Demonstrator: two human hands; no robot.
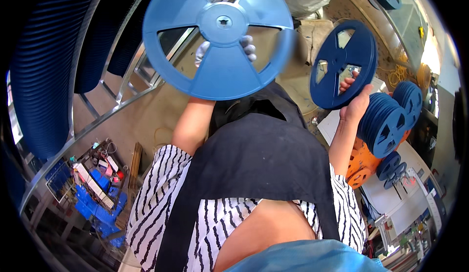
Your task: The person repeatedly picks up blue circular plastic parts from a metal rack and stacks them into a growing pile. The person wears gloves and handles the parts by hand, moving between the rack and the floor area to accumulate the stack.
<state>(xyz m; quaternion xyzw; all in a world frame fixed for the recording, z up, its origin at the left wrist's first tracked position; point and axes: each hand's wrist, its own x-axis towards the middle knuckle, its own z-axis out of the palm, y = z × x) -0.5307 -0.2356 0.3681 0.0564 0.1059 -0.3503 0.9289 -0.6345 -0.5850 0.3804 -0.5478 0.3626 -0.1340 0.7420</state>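
Observation:
A large light-blue plastic reel (222, 76), with a round hub and open cut-outs, is held up at the top middle, its flat face toward me. My left hand (248, 48) grips it from behind; white-covered fingertips show through the cut-outs on both sides, and the palm is hidden. To the right, a darker blue reel (326, 85) stands tilted on edge. My right hand (357, 101) holds its lower right rim, with bare fingers curled through a cut-out. The two reels are apart.
Long rows of dark blue reels (49, 72) fill a metal rack (105, 108) on the left. Stacked blue reels (383, 125) and orange reels (364, 159) stand at right. A crate of blue parts (97, 189) lies lower left. Yellow cord (398, 72) lies far right.

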